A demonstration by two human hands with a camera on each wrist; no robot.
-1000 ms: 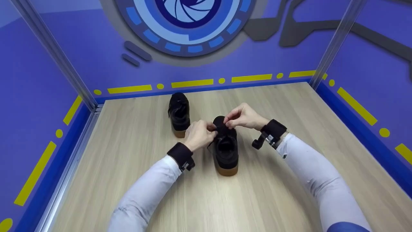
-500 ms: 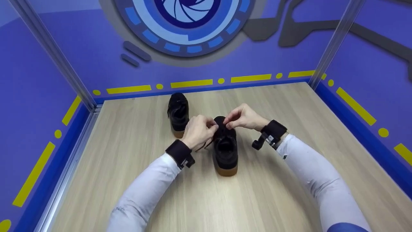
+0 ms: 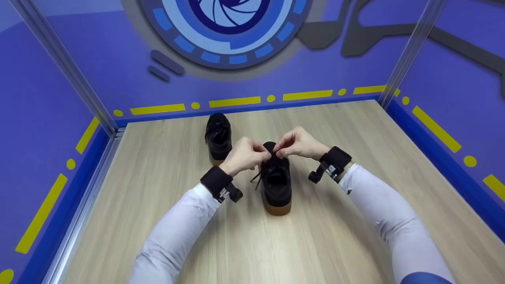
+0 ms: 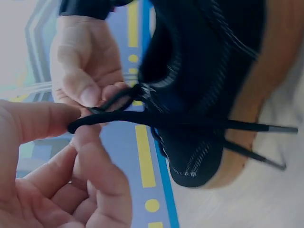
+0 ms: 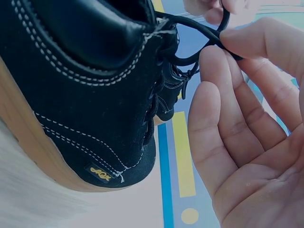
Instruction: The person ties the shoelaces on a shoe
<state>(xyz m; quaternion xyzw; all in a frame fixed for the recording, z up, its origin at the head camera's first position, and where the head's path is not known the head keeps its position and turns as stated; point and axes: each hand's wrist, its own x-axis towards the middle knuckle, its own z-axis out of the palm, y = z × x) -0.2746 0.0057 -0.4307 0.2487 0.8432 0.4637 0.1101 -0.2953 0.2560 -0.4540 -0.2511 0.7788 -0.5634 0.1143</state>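
A black shoe (image 3: 277,193) with a tan sole and white stitching stands on the table, toe pointing away. My left hand (image 3: 245,154) is over the laces at its left side. In the left wrist view, its thumb and fingers pinch a doubled black shoelace (image 4: 156,118), whose two tipped ends (image 4: 282,128) hang out past the shoe. Across the toe, my right hand (image 3: 300,144) pinches the lace between thumb and fingers. The right wrist view shows that black lace (image 5: 190,21) looping and crossing at the thumb tip, with the other fingers loosely bent.
A matching black shoe (image 3: 219,138) stands farther back on the left, also toe away. The light wooden table (image 3: 315,236) is bounded by blue printed walls (image 3: 118,79) at the back and both sides. Cameras are strapped to both wrists.
My left hand has moved up and right, closer to the right hand above the toe. Lace ends now dangle below it at the shoe's left side. The right hand has hardly moved.
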